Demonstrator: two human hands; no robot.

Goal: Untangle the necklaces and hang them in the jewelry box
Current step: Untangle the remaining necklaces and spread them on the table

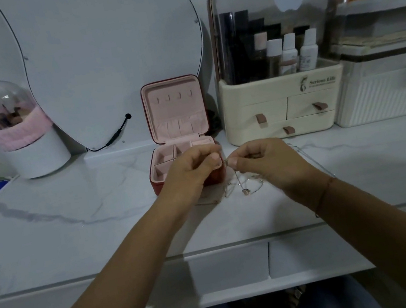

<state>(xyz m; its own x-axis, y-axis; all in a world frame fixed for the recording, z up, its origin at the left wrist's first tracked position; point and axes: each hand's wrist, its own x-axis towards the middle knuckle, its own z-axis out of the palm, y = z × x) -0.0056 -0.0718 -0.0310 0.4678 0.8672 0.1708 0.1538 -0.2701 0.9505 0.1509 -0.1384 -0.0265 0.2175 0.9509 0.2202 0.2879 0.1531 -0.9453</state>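
Fingers [235, 161] of the right hand [259, 160] and the left hand [193, 167] are pinched on one fine strand, held just above the tangled necklaces [245, 189] lying on the bench [70, 203] in front of the open jewelry box [160, 185], whose lid hooks [173, 96] are bare. A hard pull apart would likely tighten the knot or snap a link.

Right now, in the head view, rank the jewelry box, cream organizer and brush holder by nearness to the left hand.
1. Jewelry box, directly behind the left hand.
2. Cream organizer, back right.
3. Brush holder, far back left.
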